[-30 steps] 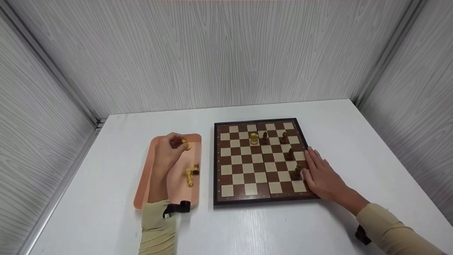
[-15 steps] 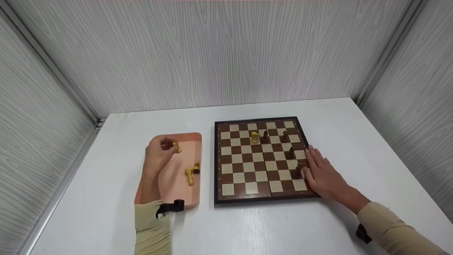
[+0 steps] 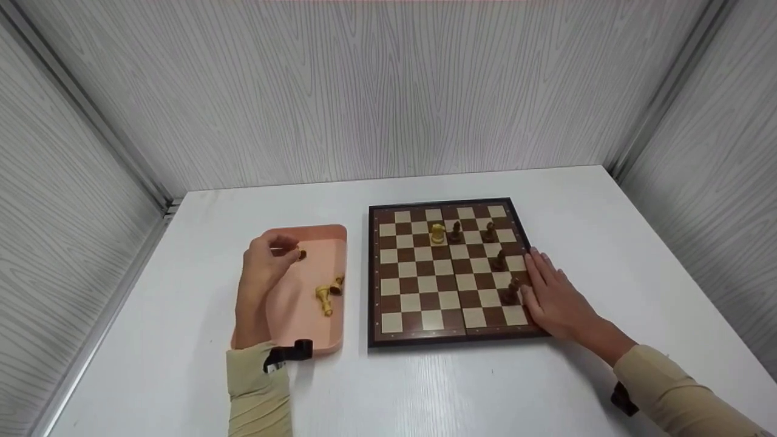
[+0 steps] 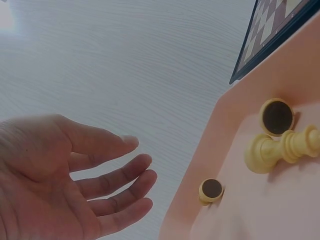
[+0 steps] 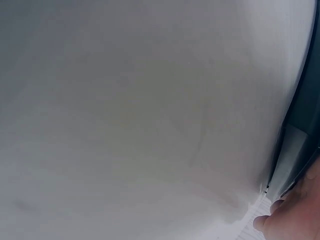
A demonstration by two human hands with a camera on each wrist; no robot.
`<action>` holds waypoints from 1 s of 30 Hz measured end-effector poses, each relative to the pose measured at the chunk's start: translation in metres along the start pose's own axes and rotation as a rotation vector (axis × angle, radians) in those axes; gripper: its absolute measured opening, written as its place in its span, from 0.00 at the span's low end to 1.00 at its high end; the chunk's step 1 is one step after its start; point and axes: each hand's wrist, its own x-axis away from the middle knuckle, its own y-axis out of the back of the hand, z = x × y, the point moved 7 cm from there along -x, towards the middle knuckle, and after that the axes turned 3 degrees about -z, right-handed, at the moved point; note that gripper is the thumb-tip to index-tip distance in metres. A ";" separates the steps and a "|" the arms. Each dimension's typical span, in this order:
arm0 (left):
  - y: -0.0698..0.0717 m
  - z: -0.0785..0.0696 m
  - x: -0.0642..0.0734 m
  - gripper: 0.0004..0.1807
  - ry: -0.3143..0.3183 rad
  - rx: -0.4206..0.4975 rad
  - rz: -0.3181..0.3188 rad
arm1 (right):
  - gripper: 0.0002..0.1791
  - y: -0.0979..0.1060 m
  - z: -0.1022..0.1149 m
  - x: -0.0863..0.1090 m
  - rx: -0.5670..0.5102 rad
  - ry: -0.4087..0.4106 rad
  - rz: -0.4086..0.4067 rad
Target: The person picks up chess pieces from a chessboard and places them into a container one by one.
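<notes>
My left hand (image 3: 262,267) hovers over the left part of the pink tray (image 3: 309,343), fingers loosely bent. In the left wrist view nothing sits between thumb and fingers. A small pale-yellow chess piece (image 4: 210,190) lies in the tray with its dark base showing, just beyond the fingertips in the head view. Two more yellow pieces lie nearby: a longer one (image 4: 280,149) on its side and one with a dark round base (image 4: 278,117). My right hand (image 3: 558,303) rests with fingers extended along the right edge of the chessboard (image 3: 419,342).
On the board stand a yellow knight (image 3: 437,233) and several dark chess pieces, among them one (image 3: 512,292) beside my right thumb. The white table (image 3: 425,388) is bounded by wood-grain panels (image 3: 388,91) at the back and sides.
My left hand has moved left inside the tray area and let go of the small yellow chess piece, which now lies in the tray. My right hand stays at the board's edge.
</notes>
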 end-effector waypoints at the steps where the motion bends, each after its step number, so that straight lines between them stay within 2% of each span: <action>1: -0.001 0.000 0.000 0.14 0.004 0.002 -0.001 | 0.37 0.000 0.000 0.000 0.001 0.001 0.000; 5: -0.006 -0.004 0.000 0.13 -0.003 0.011 -0.013 | 0.37 0.000 0.001 -0.001 0.001 0.003 -0.002; 10: -0.012 -0.020 -0.001 0.08 -0.161 0.063 -0.037 | 0.37 -0.001 0.001 0.000 -0.003 0.005 -0.002; 13: -0.018 -0.028 0.001 0.09 -0.215 0.091 -0.027 | 0.36 -0.001 0.000 0.001 -0.004 0.005 -0.003; 19: -0.034 -0.035 0.002 0.12 -0.186 0.108 0.018 | 0.36 0.000 0.000 0.001 0.004 0.004 -0.006; 26: -0.053 -0.046 0.002 0.12 -0.198 0.124 0.026 | 0.36 0.000 0.000 0.000 0.014 0.008 -0.010; 30: -0.066 -0.053 0.002 0.11 -0.179 0.157 0.035 | 0.37 -0.001 0.001 0.000 0.008 0.011 -0.006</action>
